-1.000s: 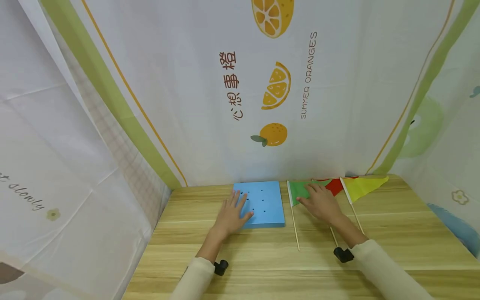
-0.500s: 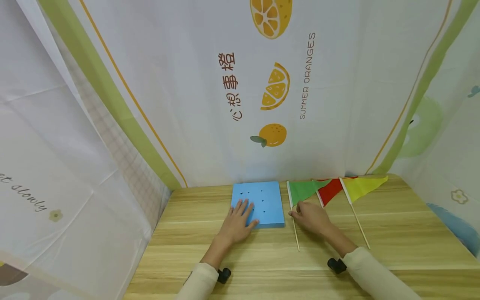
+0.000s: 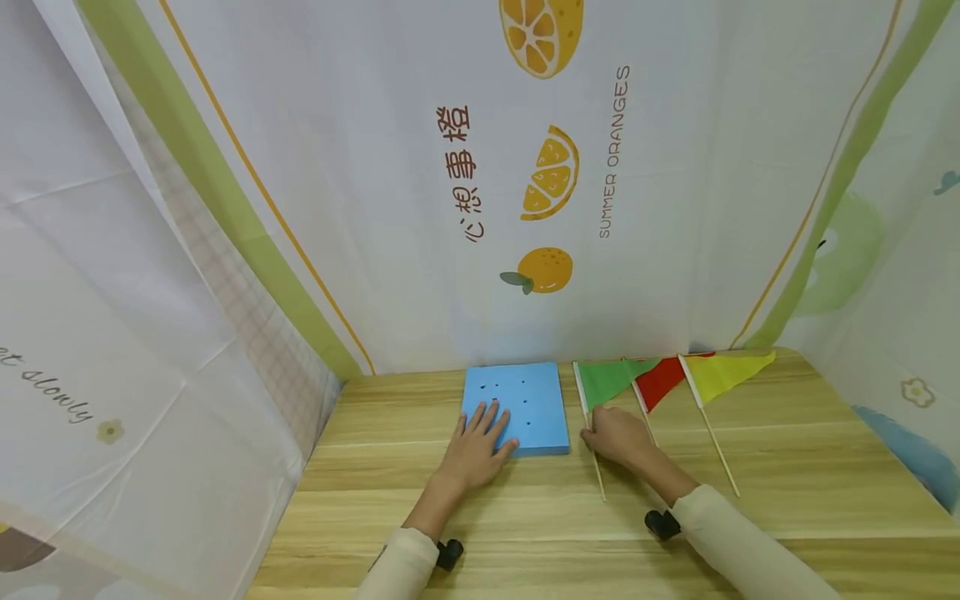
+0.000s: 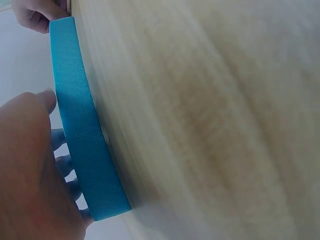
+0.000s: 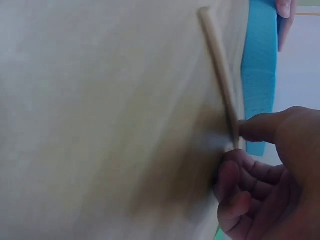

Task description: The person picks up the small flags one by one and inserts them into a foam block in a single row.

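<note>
A blue foam block (image 3: pixel 543 400) with several small holes lies flat on the wooden table. My left hand (image 3: pixel 474 450) rests on its near left part, fingers spread. To the right of the block lies a green pennant flag (image 3: pixel 606 381) on a thin wooden stick. My right hand (image 3: pixel 621 437) pinches that stick just below the cloth, thumb against curled fingers; in the right wrist view the stick (image 5: pixel 220 62) runs out from between thumb and forefinger. A red flag (image 3: pixel 662 383) lies beyond, its stick partly hidden by the right hand. Farther right is a yellow flag (image 3: pixel 727 377).
The table (image 3: pixel 360 500) meets a white curtain (image 3: pixel 420 300) printed with oranges at its back edge. More cloth (image 3: pixel 172 400) hangs along the left side. Dark wrist cameras (image 3: pixel 450 554) sit at both cuffs.
My right hand has come down and left from over the green and red flags to the green flag's stick, which it now pinches. My left hand has slid slightly nearer on the block.
</note>
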### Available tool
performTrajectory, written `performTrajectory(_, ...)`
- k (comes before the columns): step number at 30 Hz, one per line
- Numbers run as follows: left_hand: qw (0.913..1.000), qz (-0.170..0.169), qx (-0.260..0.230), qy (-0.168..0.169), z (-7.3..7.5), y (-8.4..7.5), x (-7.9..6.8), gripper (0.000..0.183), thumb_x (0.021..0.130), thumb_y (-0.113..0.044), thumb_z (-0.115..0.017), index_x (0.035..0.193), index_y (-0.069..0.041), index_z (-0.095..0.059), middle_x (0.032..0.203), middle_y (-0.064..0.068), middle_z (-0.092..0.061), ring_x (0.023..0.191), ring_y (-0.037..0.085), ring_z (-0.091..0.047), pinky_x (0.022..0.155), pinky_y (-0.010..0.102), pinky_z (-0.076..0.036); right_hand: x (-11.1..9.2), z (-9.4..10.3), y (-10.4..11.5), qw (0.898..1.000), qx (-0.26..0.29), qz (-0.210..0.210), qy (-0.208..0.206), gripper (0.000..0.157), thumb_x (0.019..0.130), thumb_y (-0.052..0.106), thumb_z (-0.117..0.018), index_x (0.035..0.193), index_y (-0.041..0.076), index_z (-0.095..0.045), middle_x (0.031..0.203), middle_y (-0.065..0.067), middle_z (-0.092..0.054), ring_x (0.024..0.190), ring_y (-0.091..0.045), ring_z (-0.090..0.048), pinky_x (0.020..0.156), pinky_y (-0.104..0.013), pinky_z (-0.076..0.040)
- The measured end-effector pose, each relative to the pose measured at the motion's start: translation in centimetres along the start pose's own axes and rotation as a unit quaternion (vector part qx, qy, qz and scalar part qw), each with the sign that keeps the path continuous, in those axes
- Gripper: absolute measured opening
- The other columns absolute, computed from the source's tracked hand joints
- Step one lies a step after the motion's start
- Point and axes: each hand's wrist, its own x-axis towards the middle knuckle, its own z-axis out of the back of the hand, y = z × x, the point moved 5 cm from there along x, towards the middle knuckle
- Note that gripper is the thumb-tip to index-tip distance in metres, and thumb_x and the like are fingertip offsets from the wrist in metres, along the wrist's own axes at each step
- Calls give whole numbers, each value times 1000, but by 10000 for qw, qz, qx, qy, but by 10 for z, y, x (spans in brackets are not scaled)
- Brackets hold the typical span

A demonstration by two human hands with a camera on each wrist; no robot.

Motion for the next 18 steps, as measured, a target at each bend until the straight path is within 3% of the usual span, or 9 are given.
performTrajectory(7,9999,-27,19,-144,1,0,1,61,115,-47,-40,167,-15,-39,176,11,-31,164,35,-26,133,62,-22,14,-12,-18,9990,376,-196,134,37,87,17,-65,54,19,-48,56,2,-45,51,-16,-42,45,-30,-35)
performTrajectory(11,9998,-73,52,-175,0,1,1,61,115,-47,-41,167,-15,-39,176,12,-31,164,36,-27,133,62,-23,22,-23,-31,9969,692,-284,235,36,82,18,-64,52,21,-45,52,7,-35,47,-12,-36,43,-26,-29)
performTrajectory(14,9998,-87,26,-165,0,1,1,61,115,-47,-40,167,-15,-39,176,12,-31,164,36,-26,133,62,-23,19,-18,-27,9953,918,-224,192,36,79,15,-65,51,21,-42,51,9,-31,47,-10,-32,44,-25,-27)
performTrajectory(18,9998,-81,3,-154,0,1,2,62,115,-48,-40,167,-15,-39,176,12,-30,164,36,-26,133,62,-22,11,-4,-14,9937,1040,-351,227,36,78,11,-66,51,19,-44,47,9,-35,43,-10,-38,42,-22,-31)
